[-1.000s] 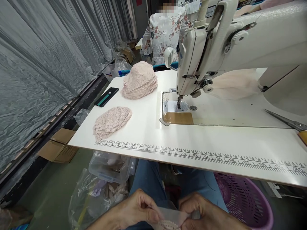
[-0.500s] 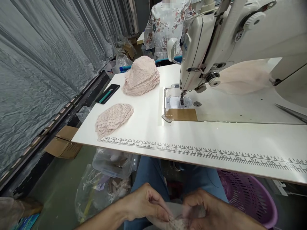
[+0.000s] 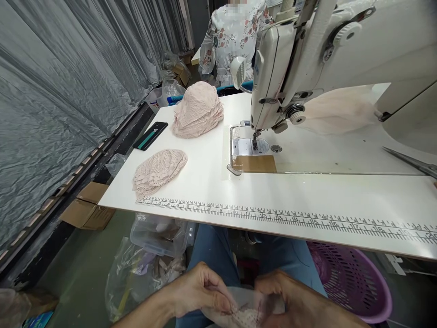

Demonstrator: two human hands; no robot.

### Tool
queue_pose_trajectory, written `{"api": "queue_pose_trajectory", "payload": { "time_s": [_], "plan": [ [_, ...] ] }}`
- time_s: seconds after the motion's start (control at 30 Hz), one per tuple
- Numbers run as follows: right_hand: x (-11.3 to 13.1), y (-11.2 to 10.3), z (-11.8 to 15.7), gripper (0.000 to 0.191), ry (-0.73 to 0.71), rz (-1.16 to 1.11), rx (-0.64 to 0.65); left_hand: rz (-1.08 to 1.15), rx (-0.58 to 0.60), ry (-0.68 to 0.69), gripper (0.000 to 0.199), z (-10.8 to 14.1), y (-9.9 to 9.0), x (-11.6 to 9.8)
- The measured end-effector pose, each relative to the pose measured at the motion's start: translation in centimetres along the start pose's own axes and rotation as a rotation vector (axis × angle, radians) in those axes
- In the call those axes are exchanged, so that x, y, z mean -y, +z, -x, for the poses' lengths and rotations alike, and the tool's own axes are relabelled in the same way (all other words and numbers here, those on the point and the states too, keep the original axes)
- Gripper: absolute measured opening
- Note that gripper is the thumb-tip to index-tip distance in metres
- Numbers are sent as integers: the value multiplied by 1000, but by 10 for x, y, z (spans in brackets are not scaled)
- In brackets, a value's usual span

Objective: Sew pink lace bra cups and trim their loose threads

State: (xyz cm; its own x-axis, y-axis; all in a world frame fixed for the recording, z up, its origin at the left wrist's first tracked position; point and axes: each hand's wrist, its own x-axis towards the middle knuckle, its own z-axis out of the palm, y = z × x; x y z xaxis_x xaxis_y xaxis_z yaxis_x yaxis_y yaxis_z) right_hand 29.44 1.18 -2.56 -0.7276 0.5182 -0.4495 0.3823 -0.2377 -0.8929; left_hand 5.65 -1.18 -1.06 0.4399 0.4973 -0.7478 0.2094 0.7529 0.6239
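Low in the view, over the lap, my left hand (image 3: 205, 294) pinches the left side of a sheer pale fabric piece with lace (image 3: 246, 314). My right hand (image 3: 288, 296) has its fingers closed on the right side of the same piece. Both hands are below the table's front edge. On the white table (image 3: 201, 182) lie a flat pink lace piece (image 3: 160, 171) at the left and a taller pile of pink lace pieces (image 3: 198, 110) behind it. The sewing machine (image 3: 273, 77) stands at the right, its needle area bare of fabric.
A black phone (image 3: 150, 135) lies near the table's left edge, and scissors (image 3: 409, 160) at the right. Under the table are a purple basket (image 3: 362, 282) and a plastic box (image 3: 162, 239). A person (image 3: 235, 41) is behind the table.
The view has shifted slightly, so the table and machine appear a little further left. Both hands keep hold of the sheer fabric, nearly unmoved.
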Motion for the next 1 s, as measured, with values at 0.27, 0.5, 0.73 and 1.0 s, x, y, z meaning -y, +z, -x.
{"api": "queue_pose_trajectory", "payload": {
  "time_s": [0.27,0.5,0.73,1.0],
  "plan": [
    [-12,3,-5,18,-86,-87,50,11,64,58,51,-2,0,3],
    [-11,-4,-2,34,-62,-151,81,31,119,34,55,0,-2,6],
    [-17,-18,1,38,-72,-204,151,74,135,37,50,-1,-3,7],
    [-24,-22,4,39,-77,-195,132,79,87,55,46,-1,-2,4]
  ]
}}
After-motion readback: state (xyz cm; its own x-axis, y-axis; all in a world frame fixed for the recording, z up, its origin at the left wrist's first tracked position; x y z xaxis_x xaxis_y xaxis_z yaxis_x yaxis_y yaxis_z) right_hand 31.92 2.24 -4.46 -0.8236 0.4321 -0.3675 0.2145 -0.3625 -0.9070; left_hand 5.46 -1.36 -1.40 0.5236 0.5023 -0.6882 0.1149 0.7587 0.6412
